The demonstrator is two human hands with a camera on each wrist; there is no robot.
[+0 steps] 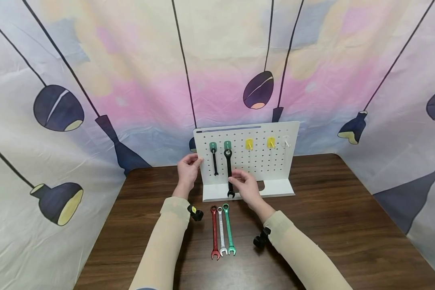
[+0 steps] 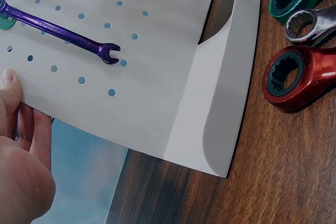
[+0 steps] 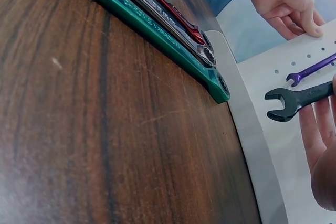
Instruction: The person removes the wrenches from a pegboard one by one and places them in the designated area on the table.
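A white pegboard [image 1: 261, 161] stands on the table, and my left hand [image 1: 187, 173] pinches its left edge between thumb and fingers. My right hand [image 1: 247, 186] holds a black combination wrench [image 1: 229, 169] by its shank, open end down. The wrench's ring end is at the second green hook [image 1: 227, 144]; whether it sits on the peg I cannot tell. A smaller wrench [image 1: 214, 162], purple in the left wrist view [image 2: 63, 28], hangs from the first green hook [image 1: 212, 145]. Red [image 1: 214, 233], silver [image 1: 222, 231] and green [image 1: 228, 229] wrenches lie before the board.
Farther right on the board are two yellow hooks [image 1: 249, 144] and a clear hook [image 1: 286, 141]. The board's base has a cut-out [image 1: 262, 185]. Under everything is a dark wooden table [image 1: 330, 209], with a patterned curtain [image 1: 217, 60] behind it.
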